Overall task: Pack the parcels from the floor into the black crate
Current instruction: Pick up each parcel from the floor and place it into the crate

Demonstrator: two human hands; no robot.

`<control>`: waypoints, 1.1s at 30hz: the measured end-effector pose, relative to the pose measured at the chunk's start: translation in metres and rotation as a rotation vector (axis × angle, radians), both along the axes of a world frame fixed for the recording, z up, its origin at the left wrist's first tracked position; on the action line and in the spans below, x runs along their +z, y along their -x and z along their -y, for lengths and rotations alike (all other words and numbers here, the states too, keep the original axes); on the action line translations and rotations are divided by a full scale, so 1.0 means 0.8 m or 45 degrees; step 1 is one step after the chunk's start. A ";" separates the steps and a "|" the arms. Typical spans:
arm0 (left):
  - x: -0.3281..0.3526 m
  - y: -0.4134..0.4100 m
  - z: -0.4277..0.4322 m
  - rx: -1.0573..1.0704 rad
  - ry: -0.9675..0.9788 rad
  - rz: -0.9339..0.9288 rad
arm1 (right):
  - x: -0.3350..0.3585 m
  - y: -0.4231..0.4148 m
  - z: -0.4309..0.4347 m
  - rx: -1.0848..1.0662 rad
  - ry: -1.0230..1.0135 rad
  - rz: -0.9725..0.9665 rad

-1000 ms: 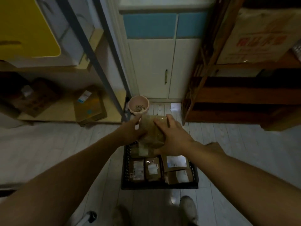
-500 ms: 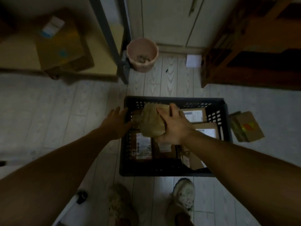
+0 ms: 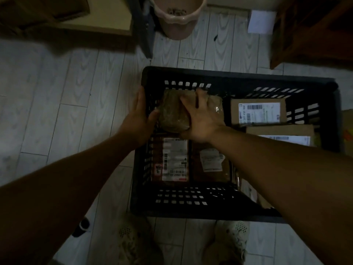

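The black crate [image 3: 229, 75] stands on the floor in front of my feet. My right hand [image 3: 202, 119] lies over a brown tape-wrapped parcel [image 3: 172, 113] in the crate's far left corner, fingers spread on top and thumb curled round its near edge. At the crate's left rim is my left hand [image 3: 141, 119], fingers straight along the outside and thumb inside against the parcel. Other parcels lie in the crate: a labelled box [image 3: 257, 111], a second box [image 3: 282, 134], a reddish flat packet [image 3: 174, 159] and a brown bag [image 3: 210, 163].
A pink bucket [image 3: 177, 18] and a metal shelf leg [image 3: 143, 31] stand beyond the crate. A wooden shelf [image 3: 315, 31] is at the far right, with a white paper [image 3: 261, 22] beside it. Another parcel [image 3: 348, 131] shows at the right edge. My shoes [image 3: 231, 240] are near the crate.
The view has tilted down. The brown parcel went from above the crate down into its far left corner. My left hand left the parcel and moved to the crate's left rim.
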State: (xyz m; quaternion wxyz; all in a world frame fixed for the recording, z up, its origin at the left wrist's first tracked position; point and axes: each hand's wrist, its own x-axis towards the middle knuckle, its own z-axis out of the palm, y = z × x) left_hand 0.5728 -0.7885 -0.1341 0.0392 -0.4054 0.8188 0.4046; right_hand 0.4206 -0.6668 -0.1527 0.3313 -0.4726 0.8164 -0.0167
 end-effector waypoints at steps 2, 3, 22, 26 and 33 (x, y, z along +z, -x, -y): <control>-0.004 -0.001 -0.003 0.011 0.053 -0.012 | -0.004 -0.007 0.012 0.034 0.014 -0.044; -0.005 -0.002 -0.004 0.020 0.071 -0.006 | -0.006 -0.010 0.018 0.057 0.020 -0.064; 0.005 0.020 0.027 -0.568 0.572 0.482 | -0.005 -0.012 0.035 0.157 -0.092 -0.203; 0.044 0.015 0.029 -0.591 0.487 0.563 | 0.048 -0.011 0.022 0.139 -0.123 -0.160; 0.222 -0.023 0.001 -0.646 0.372 0.496 | 0.249 -0.010 -0.069 -0.114 -0.250 -0.131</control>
